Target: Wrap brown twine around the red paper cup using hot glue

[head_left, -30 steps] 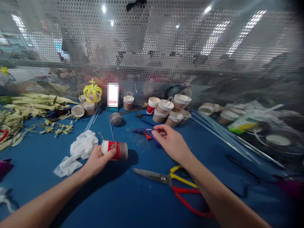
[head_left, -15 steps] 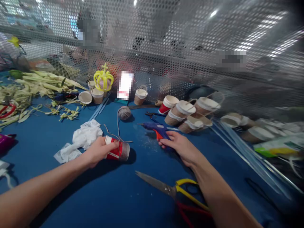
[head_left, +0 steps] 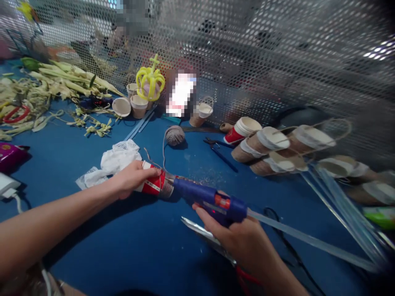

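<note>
My left hand (head_left: 131,179) grips a red and white paper cup (head_left: 153,185) lying on its side, its base end wound with grey yarn. A strand of that yarn runs from the cup to a yarn ball (head_left: 175,136) behind it. In my right hand (head_left: 237,236) is a blue hot glue gun (head_left: 203,193), a clear glue stick (head_left: 293,232) trailing from its back. The gun's nozzle points at the wound part of the cup and is at or very near it. Scissors (head_left: 210,237) lie partly under my right hand.
Crumpled white cloth (head_left: 119,158) lies beside the cup. Blue-handled pliers (head_left: 220,154) lie behind the gun. Several wrapped cups (head_left: 265,144) and loose glue sticks (head_left: 342,209) are at the right. A yellow crown (head_left: 150,80), a blurred-out phone (head_left: 181,93) and dried husks (head_left: 70,80) stand or lie towards the back.
My right hand has lifted the glue gun off the table and brought its nozzle round to the cup. The left hand still holds the cup; the view has shifted.
</note>
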### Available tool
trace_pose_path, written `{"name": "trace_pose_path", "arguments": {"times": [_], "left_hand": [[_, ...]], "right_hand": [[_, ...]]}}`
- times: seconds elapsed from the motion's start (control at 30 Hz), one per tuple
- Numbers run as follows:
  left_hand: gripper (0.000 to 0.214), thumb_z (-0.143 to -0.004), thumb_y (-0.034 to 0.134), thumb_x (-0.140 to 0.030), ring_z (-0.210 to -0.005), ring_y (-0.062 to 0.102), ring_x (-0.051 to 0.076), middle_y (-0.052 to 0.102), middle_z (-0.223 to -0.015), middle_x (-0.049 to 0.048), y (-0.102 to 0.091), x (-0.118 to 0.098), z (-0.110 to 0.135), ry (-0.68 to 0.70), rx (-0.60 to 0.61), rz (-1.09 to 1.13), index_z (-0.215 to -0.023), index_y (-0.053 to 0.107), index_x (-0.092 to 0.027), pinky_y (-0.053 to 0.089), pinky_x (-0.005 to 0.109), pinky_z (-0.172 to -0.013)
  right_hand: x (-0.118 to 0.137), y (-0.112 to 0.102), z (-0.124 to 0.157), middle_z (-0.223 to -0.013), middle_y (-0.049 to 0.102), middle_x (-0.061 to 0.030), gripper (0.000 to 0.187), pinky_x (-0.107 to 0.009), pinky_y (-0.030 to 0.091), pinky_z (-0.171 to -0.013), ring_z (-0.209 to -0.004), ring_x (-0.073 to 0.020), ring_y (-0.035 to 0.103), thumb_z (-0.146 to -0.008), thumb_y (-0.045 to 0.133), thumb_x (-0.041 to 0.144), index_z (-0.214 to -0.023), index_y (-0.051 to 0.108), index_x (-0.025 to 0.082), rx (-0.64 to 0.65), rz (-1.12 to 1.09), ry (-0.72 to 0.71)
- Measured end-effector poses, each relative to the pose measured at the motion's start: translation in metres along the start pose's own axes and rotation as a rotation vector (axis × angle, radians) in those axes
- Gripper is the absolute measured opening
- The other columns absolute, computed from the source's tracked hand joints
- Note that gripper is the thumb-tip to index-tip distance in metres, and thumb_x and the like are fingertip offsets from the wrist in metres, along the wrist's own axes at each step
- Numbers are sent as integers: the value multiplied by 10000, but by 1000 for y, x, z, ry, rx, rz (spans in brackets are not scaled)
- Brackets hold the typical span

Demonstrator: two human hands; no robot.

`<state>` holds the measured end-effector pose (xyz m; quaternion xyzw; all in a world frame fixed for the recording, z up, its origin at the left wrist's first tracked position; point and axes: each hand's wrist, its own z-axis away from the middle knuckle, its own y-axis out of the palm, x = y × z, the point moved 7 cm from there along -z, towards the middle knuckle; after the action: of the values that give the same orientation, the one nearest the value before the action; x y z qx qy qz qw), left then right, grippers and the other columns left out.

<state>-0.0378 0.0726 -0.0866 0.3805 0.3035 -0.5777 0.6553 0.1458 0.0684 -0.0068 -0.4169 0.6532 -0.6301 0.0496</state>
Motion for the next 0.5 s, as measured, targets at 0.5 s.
{"name": "trace_pose_path", "arguments": {"times": [0.5], "left_hand": [[158, -669, 579, -241, -401, 490, 87, 579, -491, 9, -3, -4, -1, -29, -48, -9, -569, 561, -120, 362, 213, -438]], "right_hand": [[11, 10, 2, -657, 591, 7, 91, -232, 472, -532, -554, -128, 573, -788, 486, 237, -854, 537, 200, 47, -72, -8]]}}
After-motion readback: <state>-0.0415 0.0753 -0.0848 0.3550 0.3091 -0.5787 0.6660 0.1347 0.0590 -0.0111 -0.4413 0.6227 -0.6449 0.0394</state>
